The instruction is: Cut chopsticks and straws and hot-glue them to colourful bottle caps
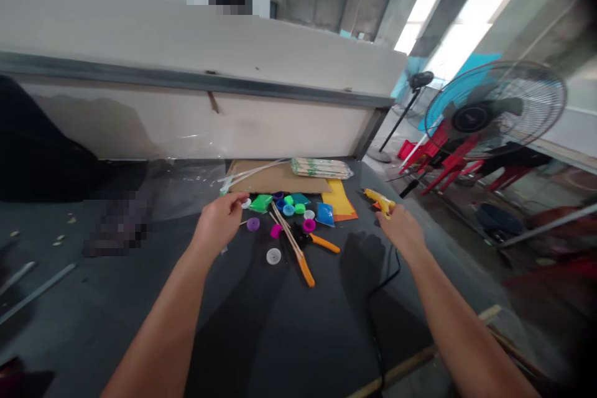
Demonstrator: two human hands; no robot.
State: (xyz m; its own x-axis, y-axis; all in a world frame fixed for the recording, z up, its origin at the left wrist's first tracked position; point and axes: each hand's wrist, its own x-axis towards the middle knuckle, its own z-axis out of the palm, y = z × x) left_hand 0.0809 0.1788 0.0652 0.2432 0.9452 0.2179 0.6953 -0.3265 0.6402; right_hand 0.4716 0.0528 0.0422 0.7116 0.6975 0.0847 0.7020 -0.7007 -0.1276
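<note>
- Glue gun (pixel 380 200): yellow; its cord (pixel 369 306): black.
- Caps (pixel 253 224): purple, magenta, blue, green, white.
- Pouches (pixel 326 215): bright blue, bright green.
- Pliers (pixel 325 244): orange handles.
- Loose sticks (pixel 286 229): pale wood tone.
- Stick packet (pixel 321 168): pale, green markings.
- Sheets (pixel 337 198): yellow, orange beneath.
- Cardboard (pixel 277 180): tan.
- Table (pixel 326 336): dark grey.

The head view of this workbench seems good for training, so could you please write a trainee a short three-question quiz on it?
1. Which of the person's hands holds the yellow glue gun?
2. True or false: in the picture, the blue packet lies to the left of the glue gun.
3. Fill in the blank: the pliers-like tool has ____ handles.

Key: 1. The right hand. 2. True. 3. Orange.
</note>
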